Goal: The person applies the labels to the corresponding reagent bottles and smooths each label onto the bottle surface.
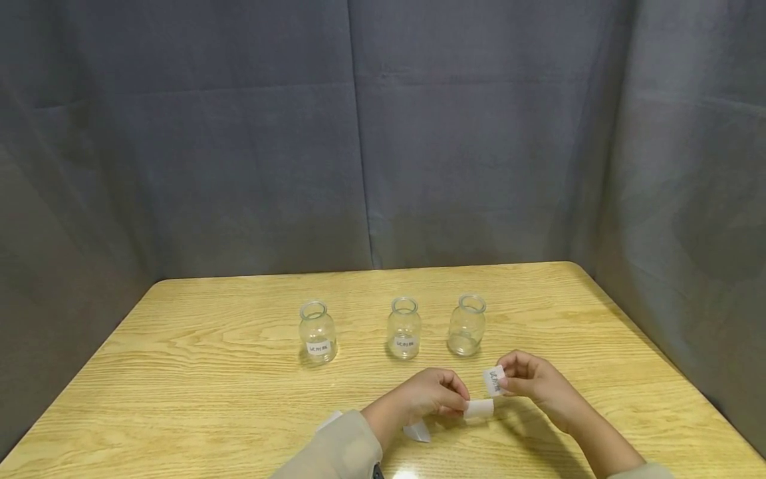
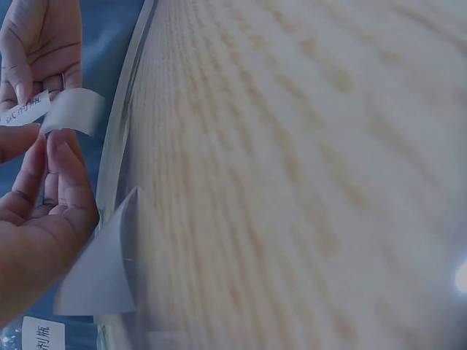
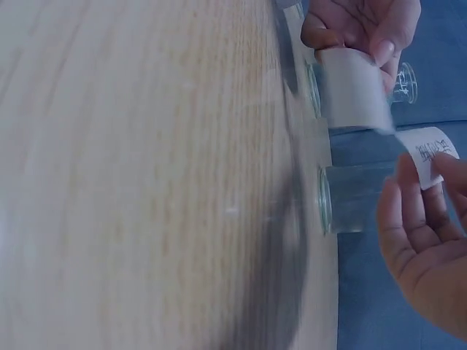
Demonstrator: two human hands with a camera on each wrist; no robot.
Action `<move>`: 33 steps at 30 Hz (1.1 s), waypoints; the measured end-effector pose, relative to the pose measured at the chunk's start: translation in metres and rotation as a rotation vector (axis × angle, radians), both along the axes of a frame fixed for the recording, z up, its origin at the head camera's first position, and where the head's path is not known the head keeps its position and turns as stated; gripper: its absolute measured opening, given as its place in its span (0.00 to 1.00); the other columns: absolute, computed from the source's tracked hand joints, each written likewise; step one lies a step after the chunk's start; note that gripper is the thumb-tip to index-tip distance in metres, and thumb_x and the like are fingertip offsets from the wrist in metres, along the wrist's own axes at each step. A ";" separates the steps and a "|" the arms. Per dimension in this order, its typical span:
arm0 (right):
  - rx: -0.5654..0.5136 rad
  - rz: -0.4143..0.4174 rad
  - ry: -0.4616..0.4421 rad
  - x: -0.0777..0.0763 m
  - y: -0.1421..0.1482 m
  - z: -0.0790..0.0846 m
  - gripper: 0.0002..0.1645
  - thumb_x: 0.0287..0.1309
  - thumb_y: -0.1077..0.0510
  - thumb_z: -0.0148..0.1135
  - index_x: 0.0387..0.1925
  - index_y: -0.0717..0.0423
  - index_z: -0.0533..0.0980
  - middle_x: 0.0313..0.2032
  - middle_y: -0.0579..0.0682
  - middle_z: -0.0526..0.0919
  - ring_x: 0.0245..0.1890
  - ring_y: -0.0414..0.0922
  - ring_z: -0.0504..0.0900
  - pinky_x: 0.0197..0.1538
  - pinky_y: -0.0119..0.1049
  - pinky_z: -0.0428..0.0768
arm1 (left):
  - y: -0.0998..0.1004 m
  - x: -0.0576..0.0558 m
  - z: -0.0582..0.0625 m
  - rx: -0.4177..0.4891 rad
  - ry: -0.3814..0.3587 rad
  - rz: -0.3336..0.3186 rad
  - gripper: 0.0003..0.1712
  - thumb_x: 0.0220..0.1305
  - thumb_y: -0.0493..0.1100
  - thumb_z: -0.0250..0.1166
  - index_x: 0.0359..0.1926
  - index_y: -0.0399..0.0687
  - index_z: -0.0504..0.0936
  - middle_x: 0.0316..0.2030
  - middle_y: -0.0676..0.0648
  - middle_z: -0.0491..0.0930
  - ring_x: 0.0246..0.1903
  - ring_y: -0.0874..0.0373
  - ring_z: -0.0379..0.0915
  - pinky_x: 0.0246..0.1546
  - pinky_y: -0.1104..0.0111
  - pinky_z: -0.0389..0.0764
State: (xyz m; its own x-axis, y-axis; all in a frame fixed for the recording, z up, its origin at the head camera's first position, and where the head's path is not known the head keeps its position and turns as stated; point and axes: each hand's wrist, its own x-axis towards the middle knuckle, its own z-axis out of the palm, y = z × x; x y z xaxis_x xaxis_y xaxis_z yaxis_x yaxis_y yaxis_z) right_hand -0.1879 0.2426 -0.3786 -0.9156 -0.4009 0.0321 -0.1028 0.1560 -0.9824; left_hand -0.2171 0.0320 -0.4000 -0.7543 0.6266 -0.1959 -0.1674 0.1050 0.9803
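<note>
My right hand (image 1: 535, 384) pinches a small white label (image 1: 493, 380) with dark handwritten characters between thumb and fingers. Just left of it, my left hand (image 1: 432, 394) pinches a blank white strip of backing paper (image 1: 479, 408). In the right wrist view the label (image 3: 429, 154) is curved, its edge right at the lower corner of the backing paper (image 3: 356, 89). Beyond the hands stand three open glass jars: a left jar (image 1: 318, 330) and a middle jar (image 1: 404, 328), each bearing a similar label, and a right jar (image 1: 467, 325) with no label showing.
A curled piece of white paper (image 1: 417, 431) lies under my left wrist, and another white paper (image 1: 329, 420) is partly hidden by my left sleeve (image 1: 338, 449). Grey cloth (image 1: 371, 133) walls in the wooden table (image 1: 209, 372) at the back and sides.
</note>
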 end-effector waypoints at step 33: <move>0.042 -0.275 -0.083 -0.015 -0.023 -0.003 0.13 0.49 0.64 0.58 0.34 0.69 0.68 0.27 0.49 0.75 0.30 0.42 0.75 0.36 0.36 0.74 | 0.020 -0.016 0.004 0.082 0.114 0.362 0.05 0.49 0.29 0.60 0.30 0.33 0.74 0.24 0.51 0.72 0.24 0.63 0.68 0.26 0.75 0.73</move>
State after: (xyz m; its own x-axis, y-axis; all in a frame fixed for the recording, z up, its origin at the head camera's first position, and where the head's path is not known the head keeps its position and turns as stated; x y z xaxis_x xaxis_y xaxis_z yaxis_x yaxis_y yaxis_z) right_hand -0.2031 0.2201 -0.3818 -0.9889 -0.1365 -0.0589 0.0295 0.2078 -0.9777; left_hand -0.2332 0.0523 -0.3959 -0.9435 0.3262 -0.0587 -0.0691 -0.0205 0.9974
